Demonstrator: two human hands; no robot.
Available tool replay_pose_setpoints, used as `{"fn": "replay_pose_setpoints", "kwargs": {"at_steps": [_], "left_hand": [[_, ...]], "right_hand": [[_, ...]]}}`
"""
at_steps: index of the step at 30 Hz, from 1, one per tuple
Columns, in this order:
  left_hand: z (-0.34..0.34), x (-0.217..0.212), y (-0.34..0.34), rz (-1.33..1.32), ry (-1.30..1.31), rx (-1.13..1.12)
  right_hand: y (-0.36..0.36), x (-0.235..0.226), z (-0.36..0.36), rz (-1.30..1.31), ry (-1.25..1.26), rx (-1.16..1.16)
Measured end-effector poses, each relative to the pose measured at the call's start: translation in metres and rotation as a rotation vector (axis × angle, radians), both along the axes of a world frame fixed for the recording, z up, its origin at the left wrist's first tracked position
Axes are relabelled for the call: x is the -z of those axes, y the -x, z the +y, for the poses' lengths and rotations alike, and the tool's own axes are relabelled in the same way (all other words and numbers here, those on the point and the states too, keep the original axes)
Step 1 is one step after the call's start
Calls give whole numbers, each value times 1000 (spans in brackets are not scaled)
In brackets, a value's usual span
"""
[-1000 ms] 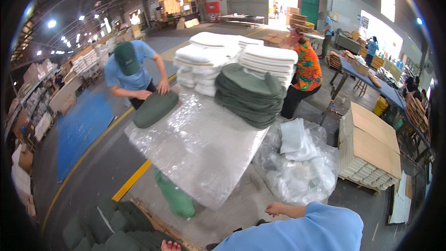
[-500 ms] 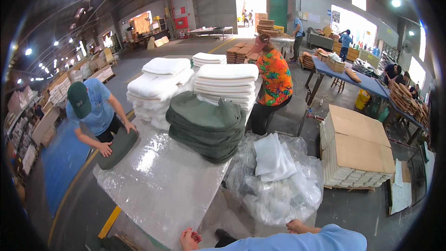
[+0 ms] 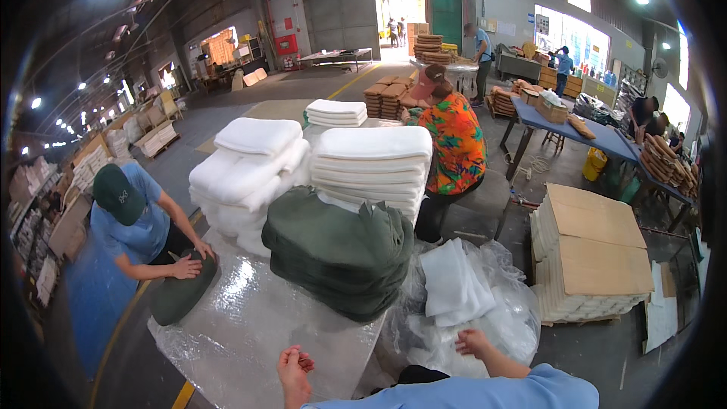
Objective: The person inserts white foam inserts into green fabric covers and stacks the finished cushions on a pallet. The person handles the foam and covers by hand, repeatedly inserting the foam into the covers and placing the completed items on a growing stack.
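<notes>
While hands (image 3: 473, 343) hang loosely curled, empty, dark green cloth stack (image 3: 333, 257) lies ahead, nearer left hand (image 3: 294, 369).

Looking past the left hand (image 3: 294, 371) to a plastic-covered table (image 3: 235, 348). Laden with a dark green fabric stack (image 3: 333, 257) ahead of that hand, white pads (image 3: 371, 163) farther out, and a green cushion (image 3: 182, 297) to its left.

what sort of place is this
Likely a factory workshop for soft goods: white pads and dark green fabric pieces lie stacked on a plastic-covered table, with a blue worktable beyond.
</notes>
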State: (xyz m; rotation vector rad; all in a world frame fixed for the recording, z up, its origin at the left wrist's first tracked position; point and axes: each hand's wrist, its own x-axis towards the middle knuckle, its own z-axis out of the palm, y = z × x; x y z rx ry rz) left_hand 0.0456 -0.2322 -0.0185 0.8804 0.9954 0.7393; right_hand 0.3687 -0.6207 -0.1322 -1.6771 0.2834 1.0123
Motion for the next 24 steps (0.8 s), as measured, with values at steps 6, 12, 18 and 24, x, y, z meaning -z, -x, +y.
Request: {"fn": "replay_pose_setpoints", "kwargs": {"at_steps": [6, 12, 18, 24], "left_hand": [[32, 15, -16, -94, -65, -57], [33, 32, -28, 36, 207, -284], [16, 36, -81, 19, 31, -467], [-7, 38, -89, 115, 196, -588]], "right_hand": [[-168, -107, 127, -130, -340, 103], [-313, -210, 230, -308, -579, 218], [-422, -261, 287, -375, -572, 268], [-446, -254, 346, -349, -463, 254]]}}
